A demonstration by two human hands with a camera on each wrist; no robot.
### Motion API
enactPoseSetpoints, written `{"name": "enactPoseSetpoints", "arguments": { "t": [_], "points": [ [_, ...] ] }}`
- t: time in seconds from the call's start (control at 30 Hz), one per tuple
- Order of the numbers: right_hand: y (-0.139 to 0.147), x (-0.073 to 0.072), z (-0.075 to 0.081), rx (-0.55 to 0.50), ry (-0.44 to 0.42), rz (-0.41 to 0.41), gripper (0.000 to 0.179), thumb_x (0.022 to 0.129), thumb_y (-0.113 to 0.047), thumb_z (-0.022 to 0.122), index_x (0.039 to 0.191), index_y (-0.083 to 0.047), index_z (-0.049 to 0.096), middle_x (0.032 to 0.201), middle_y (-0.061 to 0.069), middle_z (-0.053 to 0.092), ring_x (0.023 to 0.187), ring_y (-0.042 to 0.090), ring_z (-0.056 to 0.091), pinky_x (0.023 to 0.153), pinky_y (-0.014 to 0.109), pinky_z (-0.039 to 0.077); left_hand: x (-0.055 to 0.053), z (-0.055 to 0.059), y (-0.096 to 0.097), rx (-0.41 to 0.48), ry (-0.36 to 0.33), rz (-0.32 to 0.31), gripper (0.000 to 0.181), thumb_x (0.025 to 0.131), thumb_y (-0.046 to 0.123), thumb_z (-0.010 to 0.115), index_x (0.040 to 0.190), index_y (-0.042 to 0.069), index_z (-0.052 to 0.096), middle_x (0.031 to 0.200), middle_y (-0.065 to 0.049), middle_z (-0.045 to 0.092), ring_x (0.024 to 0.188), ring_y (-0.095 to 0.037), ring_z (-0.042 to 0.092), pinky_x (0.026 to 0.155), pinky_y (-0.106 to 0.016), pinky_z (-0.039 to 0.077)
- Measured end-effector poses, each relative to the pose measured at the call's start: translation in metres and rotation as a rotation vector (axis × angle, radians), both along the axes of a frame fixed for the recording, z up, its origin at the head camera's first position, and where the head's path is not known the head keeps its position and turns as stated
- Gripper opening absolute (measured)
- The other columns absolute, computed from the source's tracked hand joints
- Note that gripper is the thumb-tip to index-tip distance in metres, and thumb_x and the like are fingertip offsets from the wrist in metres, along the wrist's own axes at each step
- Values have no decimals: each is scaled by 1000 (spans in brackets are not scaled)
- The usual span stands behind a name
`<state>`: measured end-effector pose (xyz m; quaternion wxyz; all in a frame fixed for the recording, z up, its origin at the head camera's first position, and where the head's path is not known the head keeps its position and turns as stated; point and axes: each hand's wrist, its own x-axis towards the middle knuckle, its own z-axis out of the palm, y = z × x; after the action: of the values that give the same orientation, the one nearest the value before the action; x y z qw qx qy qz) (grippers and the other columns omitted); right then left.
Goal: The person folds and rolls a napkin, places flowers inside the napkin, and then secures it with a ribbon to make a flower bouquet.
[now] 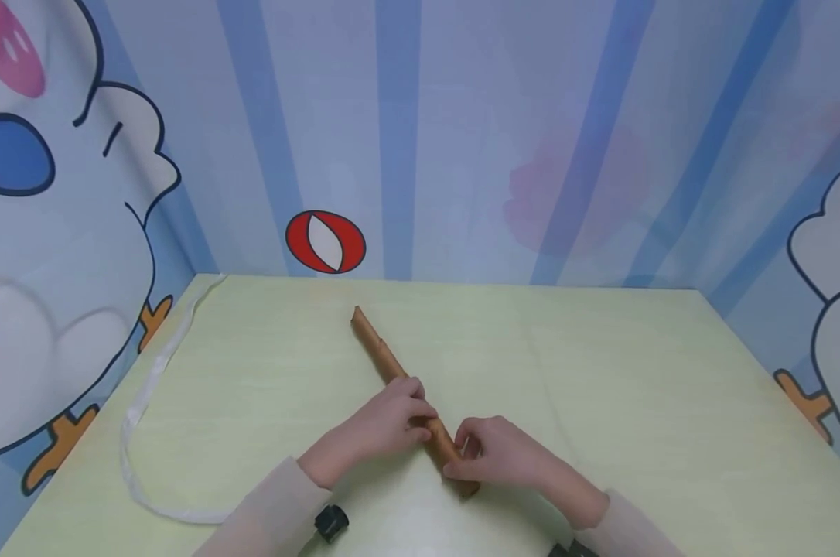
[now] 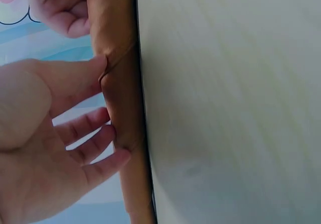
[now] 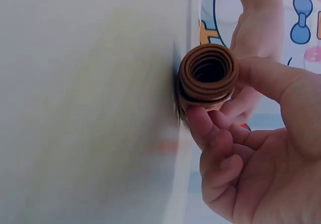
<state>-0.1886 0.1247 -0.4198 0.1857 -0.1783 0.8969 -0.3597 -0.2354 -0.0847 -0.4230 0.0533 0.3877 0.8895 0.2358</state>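
One brown roll [image 1: 371,336] lies on the pale table [image 1: 670,425], long axis running slantwise: far end toward the back edge, left of that edge's middle, near end toward the near edge and further right. We see both hands on its nearer half. Left hand [image 1: 392,414]: fingers loosely bent and spread, thumb set apart from them along the roll, tips touching its upper side, not wrapped round. Right hand [image 1: 500,456]: thumb and index finger pinch the roll close to its near end, one on each side, other fingers curled in beside it. Round it, we note a white strip [image 1: 136,410] that runs from the back left corner down along the left edge and bends in to the left sleeve [image 1: 267,503], well apart from the roll. Small black block [image 1: 332,523] just beside that sleeve; right sleeve [image 1: 629,530] comes in from the near side. Hands block part of the roll from above. Striped wall [image 1: 462,116] rises past the back edge, red-and-white ball drawing [image 1: 326,241] on it. Roll itself: thin, cloth-looking, plain brown, slanting overlap edges along its length; from the right wrist we see many wound layers round a dark hollow.
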Motion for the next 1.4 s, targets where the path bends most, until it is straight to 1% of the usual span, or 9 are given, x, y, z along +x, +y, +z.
{"name": "enactPoseSetpoints", "arguments": {
  "t": [0.17, 0.23, 0.4, 0.6, 0.77, 0.9, 1.03, 1.2, 1.4],
  "points": [
    [-1, 12, -1, -46, -20, 39, 21, 87, -28, 69, 89, -9, 62, 67, -6, 60, 57, 6, 50, 51, 22, 41, 2, -2, -4, 12, -17, -78, 21, 86, 10, 71, 105, 3, 73, 94, 0, 48, 92, -16, 44, 79, -26, 42],
    [-1, 18, -1, -61, -26, 52, 21, 88, -29, 69, 89, -9, 61, 67, -7, 59, 56, 5, 49, 51, 21, 40, 4, -3, -6, 19, -36, -106, 21, 86, 10, 71, 106, 4, 73, 96, 1, 49, 93, -15, 45, 80, -25, 42],
    [-2, 31, -3, -77, -26, 72, 22, 88, -30, 69, 85, -10, 61, 68, -8, 59, 56, 3, 49, 52, 21, 41, 9, -2, -8, 13, -87, -163, 21, 87, 12, 71, 107, 9, 73, 102, 4, 52, 98, -11, 45, 84, -23, 41],
    [-5, 42, 0, -77, -23, 89, 22, 86, -31, 72, 82, -14, 58, 65, -11, 58, 53, 0, 48, 51, 19, 40, 14, 1, -8, 1, -124, -234, 21, 86, 14, 72, 108, 12, 72, 104, 6, 52, 99, -8, 43, 86, -21, 41],
    [-8, 52, 0, -111, -4, 101, 21, 86, -28, 72, 88, -17, 54, 64, -12, 57, 53, -2, 49, 50, 18, 39, 18, 4, -5, -10, -165, -269, 20, 87, 13, 71, 107, 14, 72, 105, 9, 51, 100, -7, 42, 88, -21, 40],
    [-9, 61, -1, -145, -31, 99, 23, 87, -29, 71, 103, -18, 59, 62, -12, 56, 52, -1, 48, 49, 18, 39, 21, 4, -2, -6, -185, -302, 19, 86, 12, 71, 105, 16, 73, 104, 10, 50, 101, -6, 42, 90, -20, 40],
    [-8, 63, -3, -172, -48, 96, 32, 87, -26, 71, 116, -17, 63, 62, -11, 53, 51, -1, 43, 49, 17, 36, 20, 2, -1, 9, -187, -327, 20, 85, 10, 72, 103, 18, 73, 104, 10, 50, 102, -7, 42, 92, -21, 39],
    [-8, 63, -7, -232, -80, 119, 31, 87, -25, 71, 115, -14, 65, 66, -11, 56, 55, -1, 45, 52, 16, 37, 19, 2, 1, 12, -198, -359, 23, 83, 7, 72, 103, 17, 74, 103, 10, 49, 102, -7, 41, 93, -21, 38],
    [-4, 61, -16, -306, -156, 100, 32, 87, -30, 71, 116, -17, 65, 68, -7, 58, 59, 1, 49, 54, 17, 38, 19, 3, 2, -15, -209, -347, 23, 83, 7, 73, 104, 16, 74, 102, 10, 49, 101, -7, 40, 92, -21, 37]
  ]
}}
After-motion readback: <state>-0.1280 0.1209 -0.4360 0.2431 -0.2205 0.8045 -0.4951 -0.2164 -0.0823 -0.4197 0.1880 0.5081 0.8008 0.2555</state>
